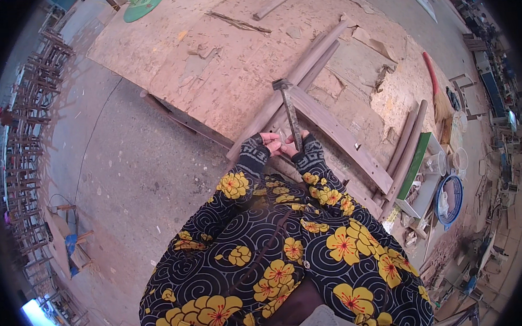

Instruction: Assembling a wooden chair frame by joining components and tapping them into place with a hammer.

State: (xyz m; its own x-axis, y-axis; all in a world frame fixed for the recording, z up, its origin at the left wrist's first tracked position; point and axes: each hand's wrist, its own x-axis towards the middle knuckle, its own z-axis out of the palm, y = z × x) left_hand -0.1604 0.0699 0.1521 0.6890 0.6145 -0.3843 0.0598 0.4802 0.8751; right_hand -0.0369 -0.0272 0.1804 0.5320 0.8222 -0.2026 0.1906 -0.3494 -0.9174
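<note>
My left hand (pixel 269 142) and my right hand (pixel 290 147) meet in front of my body, fingertips close together over a wooden frame. A small pale thing shows between the fingers, too small to name. A hammer (pixel 291 111) stands out from my right hand, its handle against the palm and its dark head pointing away from me. Beneath the hands lies the brown wooden frame (pixel 337 136), with long rounded rails and a flat slotted board, on the worktable. Fingers on both hands are bent and closed.
A worn plywood tabletop (pixel 166 47) carries torn sheet scraps and more wooden rails (pixel 282 1). At the right are loose curved posts (pixel 406 142), a red-handled brush (pixel 437 89), a green-sided box (pixel 414 165) and a blue basket (pixel 449 201). Stacked chair frames (pixel 37 115) line the left.
</note>
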